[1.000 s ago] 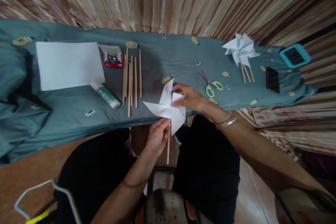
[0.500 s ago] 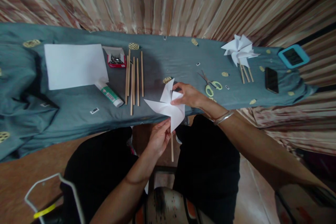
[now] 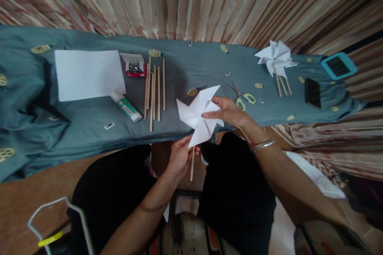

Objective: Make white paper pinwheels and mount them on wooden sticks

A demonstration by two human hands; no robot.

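A white paper pinwheel (image 3: 196, 117) on a thin wooden stick (image 3: 192, 167) is held over the table's front edge, its blades facing up toward me. My left hand (image 3: 181, 153) is closed round the stick just below the blades, some of its fingers hidden behind the paper. With thumb on the small dark pin at the centre, my right hand (image 3: 227, 112) grips the pinwheel from the right, its other fingers partly behind a blade. A metal bangle circles the right wrist.
On the cloth-covered table (image 3: 209, 61) lie white paper (image 3: 89, 73), a glue tube (image 3: 127, 106), a red box of pins (image 3: 134, 67), several wooden sticks (image 3: 154, 95), scissors (image 3: 243, 97), finished pinwheels (image 3: 275, 55), a phone (image 3: 312, 92) and a blue-framed device (image 3: 338, 65). A curtain (image 3: 179, 4) hangs behind.
The pinwheel's blades have turned and shifted slightly right. My right thumb has come onto the centre pin, while my left hand keeps its hold on the stick.
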